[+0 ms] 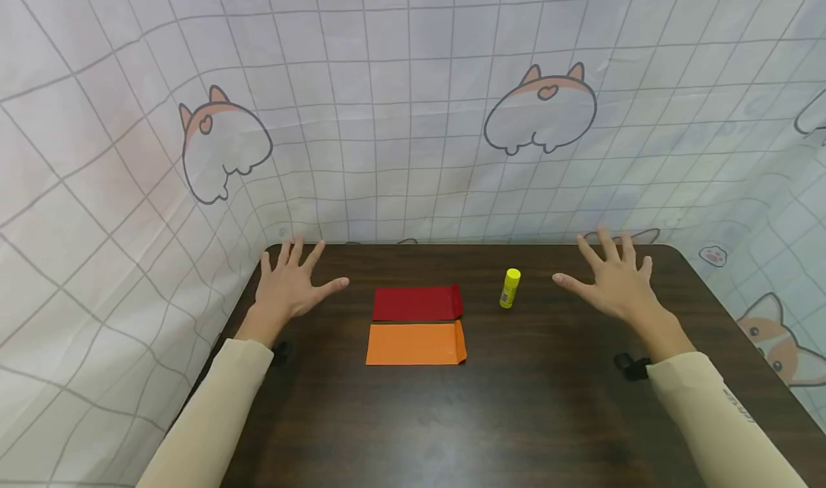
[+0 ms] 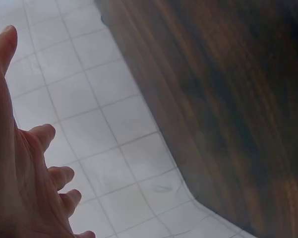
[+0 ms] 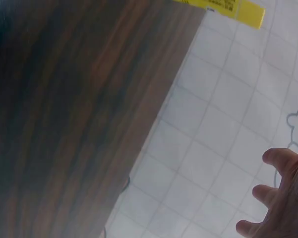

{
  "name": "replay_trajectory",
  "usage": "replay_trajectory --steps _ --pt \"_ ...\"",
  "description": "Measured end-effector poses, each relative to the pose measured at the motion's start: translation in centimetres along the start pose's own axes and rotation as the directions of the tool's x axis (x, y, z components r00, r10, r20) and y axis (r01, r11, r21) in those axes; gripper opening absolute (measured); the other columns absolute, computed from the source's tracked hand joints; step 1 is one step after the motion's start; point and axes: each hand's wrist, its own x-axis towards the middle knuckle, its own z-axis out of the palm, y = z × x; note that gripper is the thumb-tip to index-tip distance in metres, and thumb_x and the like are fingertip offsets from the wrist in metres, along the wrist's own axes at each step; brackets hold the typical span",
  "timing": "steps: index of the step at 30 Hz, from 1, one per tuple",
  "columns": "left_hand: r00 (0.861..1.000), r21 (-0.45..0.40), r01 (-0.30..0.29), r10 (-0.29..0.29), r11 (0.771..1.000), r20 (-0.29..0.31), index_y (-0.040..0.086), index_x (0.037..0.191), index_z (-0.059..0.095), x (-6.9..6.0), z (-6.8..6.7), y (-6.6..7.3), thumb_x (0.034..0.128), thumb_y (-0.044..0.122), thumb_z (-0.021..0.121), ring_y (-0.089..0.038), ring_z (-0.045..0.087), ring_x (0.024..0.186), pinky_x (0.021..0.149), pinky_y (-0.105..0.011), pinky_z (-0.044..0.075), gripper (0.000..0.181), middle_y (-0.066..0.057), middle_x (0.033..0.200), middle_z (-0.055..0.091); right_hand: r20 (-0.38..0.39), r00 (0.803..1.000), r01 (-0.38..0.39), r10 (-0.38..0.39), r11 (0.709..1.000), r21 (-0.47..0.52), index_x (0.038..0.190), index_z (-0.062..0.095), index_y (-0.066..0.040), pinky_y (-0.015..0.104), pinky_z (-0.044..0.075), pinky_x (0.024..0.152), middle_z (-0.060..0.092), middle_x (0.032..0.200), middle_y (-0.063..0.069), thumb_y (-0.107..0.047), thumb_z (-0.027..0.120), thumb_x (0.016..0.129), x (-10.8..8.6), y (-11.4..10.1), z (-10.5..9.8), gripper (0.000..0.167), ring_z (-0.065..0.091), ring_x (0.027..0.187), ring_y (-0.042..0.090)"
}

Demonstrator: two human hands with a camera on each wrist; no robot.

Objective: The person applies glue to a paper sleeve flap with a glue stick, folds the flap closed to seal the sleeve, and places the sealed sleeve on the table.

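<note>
My left hand (image 1: 287, 287) is spread above the table's far left part, fingers apart, holding nothing. Opposite it, my right hand (image 1: 616, 284) is spread in the same way at the right, also with nothing in it. Between them lies a red paper envelope (image 1: 414, 304) with its flap to the right. Just in front of it is an orange paper envelope (image 1: 413, 344), flap likewise on the right. A yellow glue stick (image 1: 510, 288) stands nearest the right hand, apart from it; part of this glue stick (image 3: 233, 10) shows at the top of the right wrist view.
The dark wood-grain table (image 1: 439, 423) has rounded far corners. Behind and beside it hangs a white grid-patterned cloth (image 1: 413, 130) printed with cartoon corgis. A black band part shows under each wrist.
</note>
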Motion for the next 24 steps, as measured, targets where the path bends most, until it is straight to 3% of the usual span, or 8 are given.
replay_trajectory --steps 17,24 --pt "1.0 -0.05 -0.025 0.024 0.998 -0.01 0.03 0.166 0.012 -2.1 4.2 2.2 0.0859 0.089 0.038 -0.044 0.005 0.159 0.121 -0.072 -0.003 0.103 -0.018 0.173 0.006 -0.004 1.0 0.004 -0.004 0.997 0.074 0.166 0.015 -0.021 0.089 0.006 0.104 0.002 0.172 0.02 -0.073 0.05 0.094 -2.5 -1.6 3.2 0.096 0.001 0.152 0.06" --pt "1.0 -0.184 -0.026 0.026 0.983 -0.007 0.027 0.165 0.018 -2.9 6.0 3.6 0.0899 0.082 0.044 -0.047 0.01 0.158 0.12 -0.073 0.005 0.097 -0.019 0.172 0.01 0.002 1.0 -0.011 0.011 0.985 0.174 0.166 0.016 -0.018 0.088 0.009 0.104 0.007 0.171 0.022 -0.069 0.05 0.097 -3.0 -2.3 5.2 0.092 0.007 0.151 0.059"
